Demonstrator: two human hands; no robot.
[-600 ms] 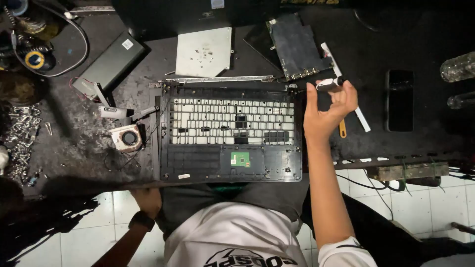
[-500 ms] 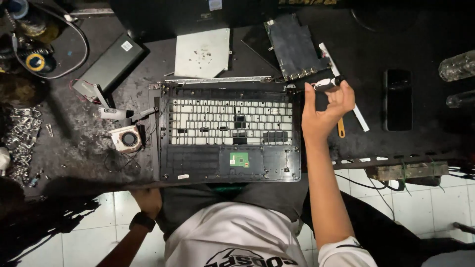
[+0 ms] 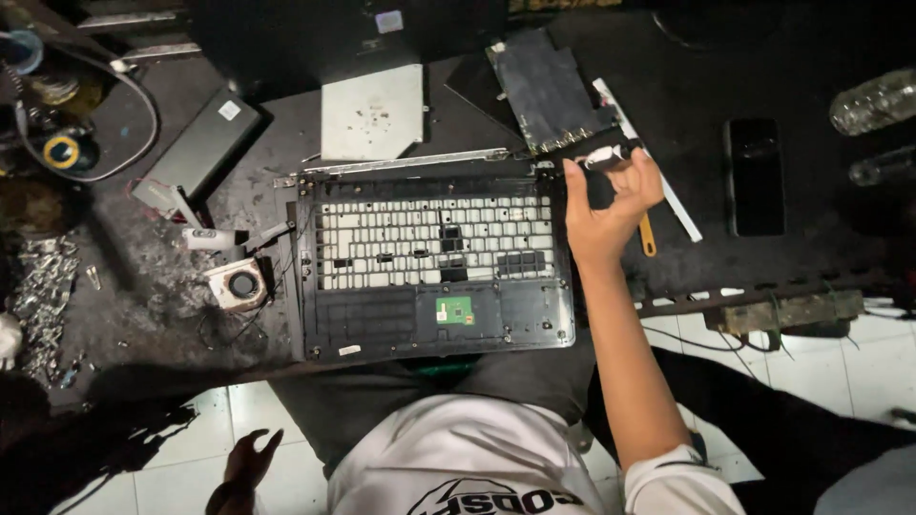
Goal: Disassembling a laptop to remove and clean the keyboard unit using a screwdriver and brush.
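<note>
One small white-tipped part pinched in right hand fingers, at the shell's 2 o'clock corner, above the surface. Left hand slack, empty, low at 7 o'clock. Likely mid-strip-down; next needs a careful set-down.

fan left of laptop shell, phone right

A dark, grimy surface fills the upper two thirds of the frame under dim light, its front edge running across the middle, while a floor of white tiles shows along the bottom, brightest at the lower right.
</note>
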